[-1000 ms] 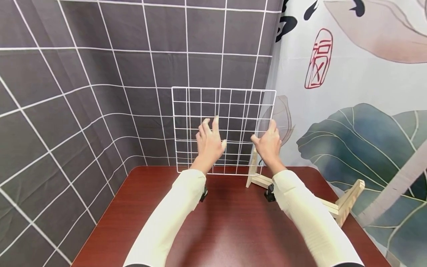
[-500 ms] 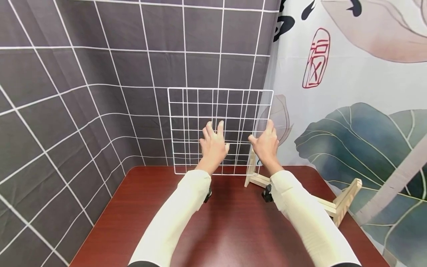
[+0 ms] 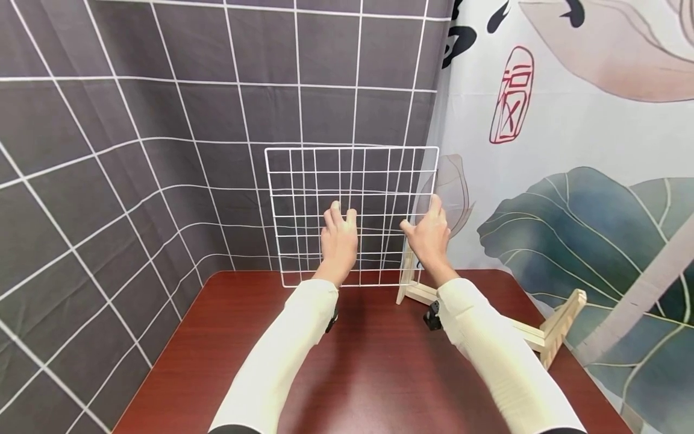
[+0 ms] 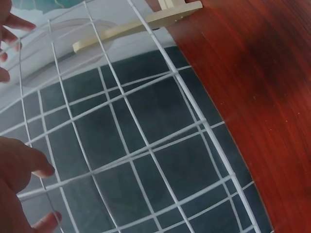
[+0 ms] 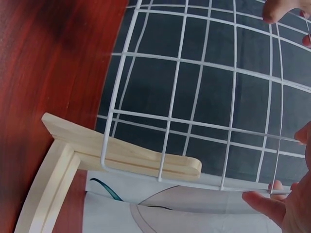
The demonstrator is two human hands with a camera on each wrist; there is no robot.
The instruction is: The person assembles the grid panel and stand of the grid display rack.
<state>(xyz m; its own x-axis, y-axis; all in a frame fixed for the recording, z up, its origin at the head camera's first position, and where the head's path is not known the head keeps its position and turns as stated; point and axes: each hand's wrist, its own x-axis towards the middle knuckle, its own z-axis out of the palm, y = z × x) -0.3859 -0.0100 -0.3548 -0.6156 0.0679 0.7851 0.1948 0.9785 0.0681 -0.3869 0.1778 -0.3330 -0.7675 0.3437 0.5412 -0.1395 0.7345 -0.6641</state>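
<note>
A white wire grid panel [image 3: 352, 147] stands nearly upright above the far part of the table, before the dark curtain. My left hand [image 3: 339, 244] is at the panel's lower middle, its fingers curled through the mesh round the wires. On the panel's right side edge, my right hand [image 3: 430, 236] grips the wire; the right wrist view shows its fingertips [image 5: 265, 205] on both sides of that edge. The panel's lower right corner overlaps a pale wooden stand [image 5: 131, 153] behind it in the right wrist view. Whether they touch, I cannot tell.
The wooden stand's other upright leg [image 3: 564, 328] rises near the right edge of the red-brown table [image 3: 374, 374]. A dark curtain with white lines [image 3: 217, 114] hangs at the back and left. A white curtain with painted leaves [image 3: 575, 241] hangs at the right.
The panel has shifted slightly left, and its top edge sits a little lower in view. My left hand moved right across the mesh, then back left. My right hand stays on the right edge.
</note>
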